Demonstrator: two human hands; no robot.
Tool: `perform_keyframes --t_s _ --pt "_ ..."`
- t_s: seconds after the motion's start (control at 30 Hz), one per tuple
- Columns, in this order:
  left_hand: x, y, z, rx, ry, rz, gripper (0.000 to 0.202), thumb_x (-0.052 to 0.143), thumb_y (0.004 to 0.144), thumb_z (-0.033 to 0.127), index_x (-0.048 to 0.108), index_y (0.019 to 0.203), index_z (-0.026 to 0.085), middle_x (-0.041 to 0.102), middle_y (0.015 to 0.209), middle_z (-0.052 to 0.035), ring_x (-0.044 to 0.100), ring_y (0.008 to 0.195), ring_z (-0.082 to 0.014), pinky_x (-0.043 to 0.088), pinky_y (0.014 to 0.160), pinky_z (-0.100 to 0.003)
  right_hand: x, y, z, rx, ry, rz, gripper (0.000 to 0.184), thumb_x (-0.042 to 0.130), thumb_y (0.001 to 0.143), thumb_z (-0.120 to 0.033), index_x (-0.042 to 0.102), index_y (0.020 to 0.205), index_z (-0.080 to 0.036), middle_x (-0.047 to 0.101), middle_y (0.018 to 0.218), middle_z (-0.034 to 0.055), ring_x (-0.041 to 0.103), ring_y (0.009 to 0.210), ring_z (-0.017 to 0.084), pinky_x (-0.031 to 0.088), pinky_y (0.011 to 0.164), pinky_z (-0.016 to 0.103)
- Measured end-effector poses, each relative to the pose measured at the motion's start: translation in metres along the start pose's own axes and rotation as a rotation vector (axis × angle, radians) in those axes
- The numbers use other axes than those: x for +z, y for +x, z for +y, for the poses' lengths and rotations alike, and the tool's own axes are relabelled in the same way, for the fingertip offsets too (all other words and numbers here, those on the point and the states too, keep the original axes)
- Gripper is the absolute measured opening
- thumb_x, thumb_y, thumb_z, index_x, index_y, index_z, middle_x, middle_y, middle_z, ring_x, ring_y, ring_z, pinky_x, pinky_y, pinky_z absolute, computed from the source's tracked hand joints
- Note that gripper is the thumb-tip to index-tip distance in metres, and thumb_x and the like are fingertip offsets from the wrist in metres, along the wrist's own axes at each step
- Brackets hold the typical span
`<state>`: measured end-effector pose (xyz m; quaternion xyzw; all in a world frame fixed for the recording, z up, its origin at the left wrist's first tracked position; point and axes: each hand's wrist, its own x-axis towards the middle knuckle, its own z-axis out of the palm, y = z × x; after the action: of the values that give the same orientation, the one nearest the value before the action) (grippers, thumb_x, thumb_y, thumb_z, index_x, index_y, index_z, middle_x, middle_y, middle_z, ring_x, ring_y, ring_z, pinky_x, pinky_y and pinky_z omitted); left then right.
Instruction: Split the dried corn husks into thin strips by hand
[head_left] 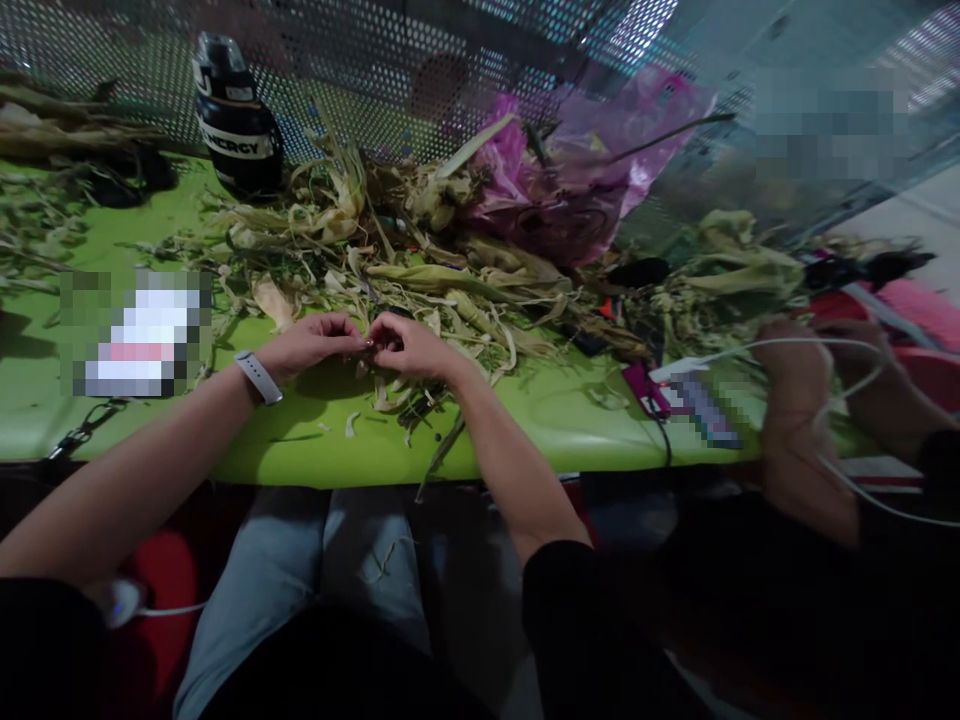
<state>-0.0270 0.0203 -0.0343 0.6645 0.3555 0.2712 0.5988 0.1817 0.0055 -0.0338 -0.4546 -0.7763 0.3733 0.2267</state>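
My left hand [324, 340] and my right hand [401, 343] meet fingertip to fingertip above the front part of the green table [300, 450]. Both are closed in a pinch. Something tiny and dark reddish may show between the fingertips, too small to name. A pale wristband [259, 378] circles my left wrist. Behind and under the hands spreads a heap of dried husks and plant stalks [420, 275]. Small pale scraps [351, 425] lie on the table just in front of them.
A black bottle [236, 125] stands at the back left, a pink plastic bag [577, 180] at the back. A blurred phone [142, 340] lies left. To the right are a purple device [646, 390] with a white cable and a co-worker's hands [799, 360]. Perforated mesh [360, 60] rises behind.
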Motion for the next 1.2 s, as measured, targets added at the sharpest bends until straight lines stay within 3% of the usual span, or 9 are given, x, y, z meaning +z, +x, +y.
perform_keyframes --t_s 0.23,0.33,0.47,0.57,0.7,0.83,0.93,1.2 --pt "0.004 0.000 0.001 -0.007 0.016 0.064 0.031 0.074 0.074 0.046 0.060 0.075 0.018 0.058 0.065 0.0003 0.052 0.058 -0.0108 0.040 0.056 -0.027 -0.012 -0.004 -0.003 -0.012 0.033 0.105 0.021 0.061 0.073 -0.030 0.059 0.089 -0.016 0.057 0.075 -0.0002 0.047 0.066 0.012 0.038 0.064 0.028" --pt "0.005 -0.002 0.007 -0.017 0.114 0.093 0.035 0.070 0.077 0.051 0.060 0.078 0.018 0.060 0.066 -0.0013 0.051 0.056 -0.0108 0.037 0.052 -0.026 -0.018 -0.007 -0.004 0.020 -0.038 0.062 0.018 0.062 0.075 -0.030 0.060 0.085 -0.016 0.057 0.073 -0.0002 0.047 0.066 0.012 0.037 0.065 0.028" --pt "-0.001 -0.008 0.018 0.035 0.465 0.190 0.040 0.068 0.077 0.057 0.064 0.081 0.018 0.061 0.067 -0.0026 0.051 0.058 -0.0127 0.034 0.053 -0.026 -0.021 -0.011 -0.007 0.089 -0.155 -0.084 0.023 0.067 0.075 -0.034 0.061 0.089 -0.017 0.057 0.073 -0.0012 0.049 0.065 0.012 0.035 0.063 0.026" --pt "-0.004 -0.012 0.024 0.075 0.710 0.152 0.043 0.066 0.077 0.060 0.065 0.080 0.017 0.061 0.067 -0.0025 0.050 0.060 -0.0132 0.032 0.055 -0.026 -0.019 -0.012 -0.008 0.111 -0.268 -0.153 0.029 0.071 0.073 -0.037 0.062 0.094 -0.018 0.057 0.073 -0.0024 0.049 0.064 0.011 0.032 0.060 0.025" --pt "0.001 -0.014 0.027 0.006 0.943 0.103 0.046 0.060 0.079 0.063 0.064 0.078 0.017 0.060 0.065 -0.0023 0.047 0.057 -0.0134 0.027 0.056 -0.027 -0.015 -0.012 -0.009 0.086 -0.336 -0.216 0.024 0.072 0.075 -0.034 0.063 0.092 -0.018 0.057 0.073 -0.0025 0.047 0.063 0.011 0.029 0.059 0.025" --pt "0.006 -0.010 0.019 0.071 1.111 0.051 0.033 0.049 0.091 0.043 0.063 0.076 0.017 0.059 0.070 -0.0044 0.044 0.061 -0.0144 0.025 0.058 -0.029 -0.014 -0.011 -0.007 0.038 -0.308 -0.211 0.009 0.064 0.083 -0.026 0.063 0.086 -0.017 0.057 0.071 -0.0016 0.047 0.064 0.011 0.029 0.061 0.025" --pt "0.004 -0.007 0.009 0.156 1.109 0.018 0.029 0.044 0.092 0.030 0.064 0.076 0.017 0.060 0.072 -0.0052 0.044 0.064 -0.0155 0.026 0.060 -0.030 -0.016 -0.011 -0.007 0.013 -0.303 -0.186 0.010 0.062 0.086 -0.026 0.062 0.084 -0.017 0.059 0.074 -0.0001 0.048 0.067 0.012 0.030 0.063 0.026" --pt "0.001 -0.005 0.008 0.471 0.859 0.110 0.030 0.053 0.089 0.036 0.068 0.074 0.015 0.066 0.094 -0.0118 0.061 0.081 -0.0192 0.044 0.072 -0.031 -0.019 -0.008 -0.015 -0.012 -0.364 -0.052 0.007 0.054 0.090 -0.021 0.058 0.089 -0.015 0.062 0.089 0.0056 0.051 0.078 0.015 0.036 0.071 0.028"
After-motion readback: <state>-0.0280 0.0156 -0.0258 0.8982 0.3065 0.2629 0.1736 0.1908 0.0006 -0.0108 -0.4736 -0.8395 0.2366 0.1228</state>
